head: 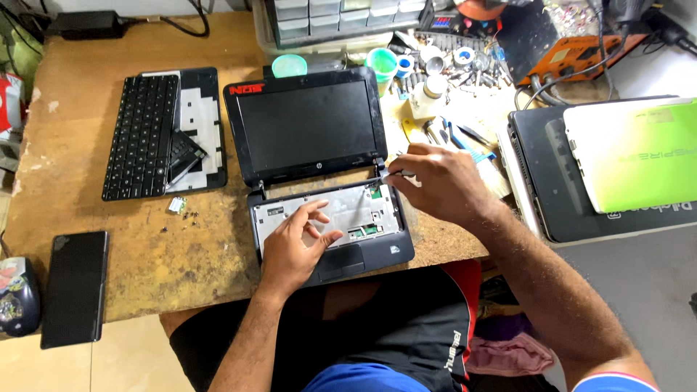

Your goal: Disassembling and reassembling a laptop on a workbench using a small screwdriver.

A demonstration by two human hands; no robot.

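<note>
Mouse is cut off at the left edge, with the phone and loose keyboard further right. Left hand lies spread flat on the netbook mid-desk, holding nothing. Right hand pinches a thin tool at the hinge, tip too small to make out, green-lidded laptop at far right

A detached black keyboard lies on the worn wooden surface at the left, resting partly on a black panel with white patches. Just below them sits a small green circuit piece. Near the left front edge lies a dark smartphone, and beside it a computer mouse. A black power adapter rests at the back left. Behind, a grey drawer organiser stands, with teal plastic cups and a white bottle nearby. To the right, a lime-green netbook sits on a black laptop.
</note>
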